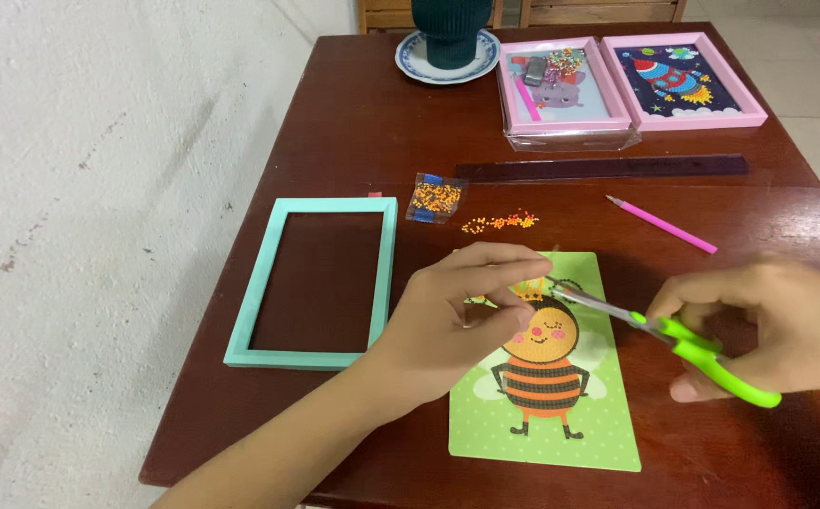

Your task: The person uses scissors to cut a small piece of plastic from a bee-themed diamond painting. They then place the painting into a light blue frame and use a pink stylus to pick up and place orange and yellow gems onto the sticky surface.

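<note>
On the dark wooden table (353,123), the bee picture card (561,396) lies at lower centre, the left hand (462,316) pinching something small over it while the right hand (787,325) grips green-handled scissors (683,344); short, steady snips seem wisest.

The near half of the dark wooden surface (353,123) is crowded: the green bee card (608,415) lies in the middle with the left hand (457,320) pressed over its top and the right hand (787,330) coming in from the right with green-handled scissors (702,353), while the empty teal frame (320,283) blocks the left side. Bare wood shows between the teal frame and the card, and along the right between the pink pen (660,224) and the right hand. Farther back, loose orange beads (500,222), a small bead bag (436,198), a long dark ruler (603,168), two pink framed pictures (631,80) and a blue plate (410,57) under a dark vase stand in the way.
</note>
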